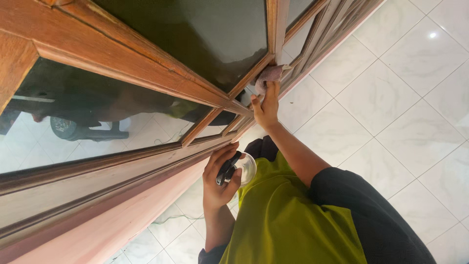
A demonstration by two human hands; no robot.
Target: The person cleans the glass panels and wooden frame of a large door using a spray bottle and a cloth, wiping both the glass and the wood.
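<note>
Cloth [271, 76], pinkish and bunched, sat just above the centre of the frame, pressed against the wooden door [122, 58] where 2 of its bars met. The right hand [266, 110] was clamped on it, fingers flat over the wad and thumb on the left side. The wad's long axis ran from lower left to upper right, along the slanting bar, with its free end pointing to the upper right.

The left hand [220, 183], lower and left of centre, was closed around a clear spray bottle [245, 168] with a black trigger, held apart from the door and near a green shirt [283, 220]; which way its nozzle faced could not be told.

As for progress, the wiping seemed to be under way at that 1 joint. The dark glass pane [205, 34] above showed a hazy patch, so it probably remained to be done, as did the panes toward the upper left. Which bars had already been wiped could not be judged. White floor tiles [391, 98] filled the right side.
</note>
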